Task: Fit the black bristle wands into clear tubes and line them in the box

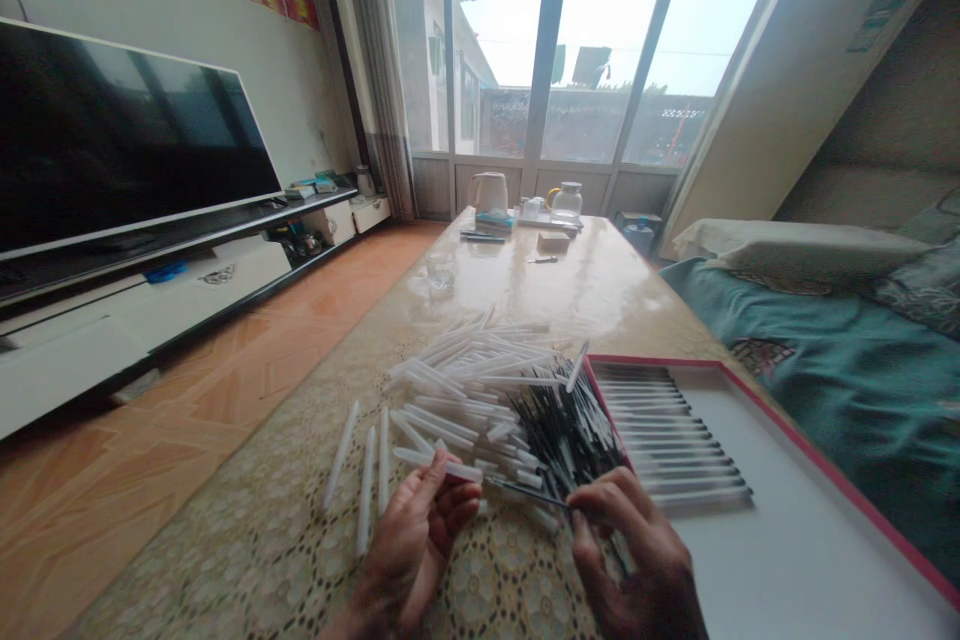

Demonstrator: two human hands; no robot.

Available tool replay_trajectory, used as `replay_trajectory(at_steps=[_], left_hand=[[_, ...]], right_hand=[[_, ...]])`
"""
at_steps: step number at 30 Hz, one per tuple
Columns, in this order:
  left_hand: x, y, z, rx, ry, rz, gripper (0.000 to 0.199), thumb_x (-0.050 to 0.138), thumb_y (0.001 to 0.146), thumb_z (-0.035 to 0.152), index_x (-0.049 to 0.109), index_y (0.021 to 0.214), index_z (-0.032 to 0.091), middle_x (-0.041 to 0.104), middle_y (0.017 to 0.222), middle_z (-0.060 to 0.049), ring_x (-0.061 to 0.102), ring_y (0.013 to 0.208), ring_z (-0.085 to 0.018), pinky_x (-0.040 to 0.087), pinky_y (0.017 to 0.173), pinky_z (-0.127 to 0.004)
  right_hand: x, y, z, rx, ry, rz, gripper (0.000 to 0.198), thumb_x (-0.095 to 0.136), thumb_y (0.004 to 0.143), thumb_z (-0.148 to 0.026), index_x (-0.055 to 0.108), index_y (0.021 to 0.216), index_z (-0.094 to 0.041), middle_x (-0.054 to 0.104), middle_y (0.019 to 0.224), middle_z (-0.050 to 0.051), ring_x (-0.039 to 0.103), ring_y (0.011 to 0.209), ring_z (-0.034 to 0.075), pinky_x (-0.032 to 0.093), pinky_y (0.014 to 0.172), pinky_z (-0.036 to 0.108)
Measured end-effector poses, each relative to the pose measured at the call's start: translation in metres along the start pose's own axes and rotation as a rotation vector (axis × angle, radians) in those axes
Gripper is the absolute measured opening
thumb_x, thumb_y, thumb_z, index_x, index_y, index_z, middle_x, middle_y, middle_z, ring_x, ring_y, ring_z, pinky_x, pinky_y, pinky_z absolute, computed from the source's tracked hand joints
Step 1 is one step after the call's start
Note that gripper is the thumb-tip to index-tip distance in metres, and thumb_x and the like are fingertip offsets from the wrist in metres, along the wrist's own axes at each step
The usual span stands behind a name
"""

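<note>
My left hand is closed on a translucent white tube, held between thumb and fingers. A thin black rod is pinched in my right hand, its far tip at the tube's right end. Whether the tip is inside the tube I cannot tell. Beyond my hands lies a heap of white tubes, with several loose ones to the left. A bundle of black rods rests just past my right hand. In the red-rimmed white tray, a row of white tubes with black ends lies side by side.
The patterned table runs toward the window. A drinking glass, a small box, a kettle and a glass jug stand farther back. A sofa with a teal cover is at the right.
</note>
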State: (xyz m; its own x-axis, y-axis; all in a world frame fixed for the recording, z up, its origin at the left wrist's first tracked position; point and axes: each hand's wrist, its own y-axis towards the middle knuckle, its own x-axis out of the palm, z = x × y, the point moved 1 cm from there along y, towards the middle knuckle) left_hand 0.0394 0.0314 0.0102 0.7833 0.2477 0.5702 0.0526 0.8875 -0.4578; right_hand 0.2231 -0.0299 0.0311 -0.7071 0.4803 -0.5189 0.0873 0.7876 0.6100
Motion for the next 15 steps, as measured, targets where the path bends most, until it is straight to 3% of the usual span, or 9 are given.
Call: replay_trajectory(at_steps=[8,12,15], left_hand=[[-0.004,-0.001,-0.007,-0.011,0.016,-0.051,0.004,0.061,0.083,0.01,0.062,0.081,0.014,0.072,0.068,-0.005,0.07,0.059,-0.015,0.058,0.057,-0.024],[-0.004,-0.007,-0.011,-0.08,-0.001,-0.198,0.011,0.073,0.075,0.019,0.067,0.081,0.013,0.069,0.067,-0.002,0.065,0.056,-0.012,0.054,0.054,-0.022],[-0.001,-0.012,-0.015,-0.169,0.007,-0.324,0.016,0.078,0.07,0.022,0.069,0.079,0.011,0.067,0.063,-0.001,0.061,0.05,-0.01,0.05,0.048,-0.019]], right_hand=[[0.002,0.001,0.002,-0.084,-0.037,-0.05,0.014,0.051,0.083,-0.012,0.06,0.087,-0.021,0.054,0.068,0.001,0.056,0.06,0.014,0.046,0.055,0.024],[0.012,-0.005,-0.002,-0.059,0.021,-0.036,0.013,0.046,0.085,-0.013,0.054,0.089,-0.021,0.052,0.065,-0.002,0.054,0.055,0.013,0.045,0.053,0.022],[0.017,-0.009,-0.006,-0.031,0.105,-0.007,0.014,0.039,0.093,-0.025,0.053,0.092,-0.023,0.056,0.071,0.0,0.057,0.061,0.014,0.046,0.058,0.023]])
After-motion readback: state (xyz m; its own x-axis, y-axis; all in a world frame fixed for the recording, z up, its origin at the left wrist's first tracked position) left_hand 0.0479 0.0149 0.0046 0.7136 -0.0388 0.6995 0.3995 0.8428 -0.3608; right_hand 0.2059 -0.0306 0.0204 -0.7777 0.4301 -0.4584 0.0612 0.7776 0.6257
